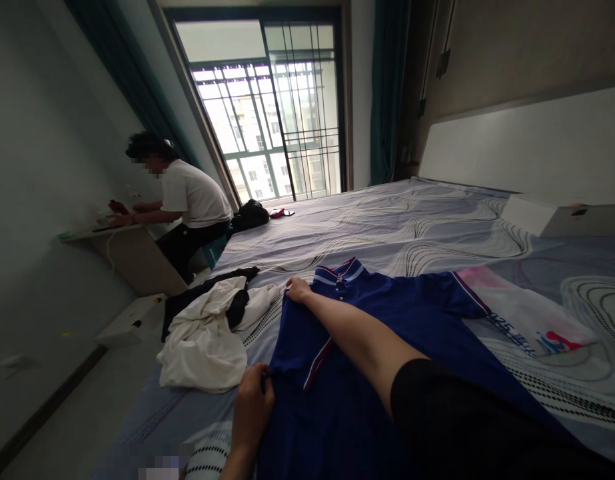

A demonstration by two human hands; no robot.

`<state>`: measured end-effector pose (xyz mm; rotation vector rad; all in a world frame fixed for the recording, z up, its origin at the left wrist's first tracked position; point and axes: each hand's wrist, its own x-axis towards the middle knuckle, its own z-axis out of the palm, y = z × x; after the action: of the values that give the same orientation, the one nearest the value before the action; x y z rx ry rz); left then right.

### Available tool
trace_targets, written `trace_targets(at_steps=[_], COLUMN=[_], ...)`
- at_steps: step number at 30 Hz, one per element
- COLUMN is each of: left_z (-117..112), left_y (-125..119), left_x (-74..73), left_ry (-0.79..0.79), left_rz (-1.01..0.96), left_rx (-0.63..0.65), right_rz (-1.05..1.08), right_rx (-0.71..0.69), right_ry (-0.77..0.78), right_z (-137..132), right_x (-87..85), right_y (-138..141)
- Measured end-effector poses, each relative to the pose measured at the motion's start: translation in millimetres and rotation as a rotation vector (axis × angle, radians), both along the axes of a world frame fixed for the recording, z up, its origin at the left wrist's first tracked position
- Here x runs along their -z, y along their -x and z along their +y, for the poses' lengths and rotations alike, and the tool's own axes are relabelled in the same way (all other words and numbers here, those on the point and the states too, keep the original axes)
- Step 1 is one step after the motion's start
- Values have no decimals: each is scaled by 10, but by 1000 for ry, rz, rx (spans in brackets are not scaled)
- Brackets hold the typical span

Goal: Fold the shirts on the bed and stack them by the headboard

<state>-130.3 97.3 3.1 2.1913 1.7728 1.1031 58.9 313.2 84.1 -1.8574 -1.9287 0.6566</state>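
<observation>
A dark blue polo shirt (382, 300) with red-and-white trim on collar and cuffs lies spread on the bed. Its left-side sleeve is turned inward over the body, while the other sleeve stretches out to the right. My right hand (298, 290) pinches the shirt at the left shoulder, and my right forearm crosses over the chest. Lower down, my left hand (256, 400) has its fingers closed on the shirt's left edge. A crumpled cream garment (207, 340) lies just left of my hands, with black cloth (202, 283) beside it.
A clear printed plastic bag (537, 320) lies partly under the right sleeve. White boxes stand on the bed (532, 215) and floor (132, 320). Another person (192, 193) sits at a small desk (137, 250). A black bag (252, 215) rests at the bed's far edge.
</observation>
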Motion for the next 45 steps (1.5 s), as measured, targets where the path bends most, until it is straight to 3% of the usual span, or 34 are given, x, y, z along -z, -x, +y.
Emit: trace_targets(at_steps=[3, 5, 7, 9, 11, 14, 18, 22, 27, 31, 34, 37, 39, 42, 44, 45], left_z=[7, 9, 6, 3, 2, 6, 25, 44, 69, 201, 395, 563, 607, 602, 598, 601], left_y=[2, -1, -6, -11, -16, -23, -28, -31, 30, -22, -365, -920, -1262, -1541, -1572, -1561], left_x=[6, 1, -8, -19, -31, -50, -79, -86, -55, -205, -445, -560, -495, -288, -182, -154], left_ry=[-46, -84, -85, -34, 25, 76, 108, 110, 124, 76, -21, 0, 128, 334, 392, 396], left_rz=[33, 69, 120, 171, 197, 211, 216, 234, 247, 278, 276, 294, 397, 519, 560, 573], left_rx=[-26, -50, -46, -32, -44, -82, -87, -84, -97, -150, -202, 31, 171, 120, 99, 105], right_rz=[-35, -59, -80, -115, -147, -152, -148, -193, -263, -291, -292, -288, -275, -233, -231, -252], right_rx=[42, 45, -64, -281, -385, -452, -460, -351, -117, 57, 87, 78, 65, 73, 243, 412], right_ry=[-25, -83, -224, -403, -379, -274, -236, -148, -54, -45, -47, -42, -43, -50, -79, -108], right_z=[-142, -398, -780, -1224, -1642, -2086, -2388, -2646, -3019, -3153, -3156, -3159, -3139, -2982, -2773, -2647], right_x=[-27, -7, 83, 237, 406, 565, 581, 576, 599, 625, 656, 685, 675, 539, 360, 261], right_y=[104, 187, 245, 229, 111, -213, -754, -1392, -2183, -2428, -2402, -2348, -2359, -2547, -2829, -3010])
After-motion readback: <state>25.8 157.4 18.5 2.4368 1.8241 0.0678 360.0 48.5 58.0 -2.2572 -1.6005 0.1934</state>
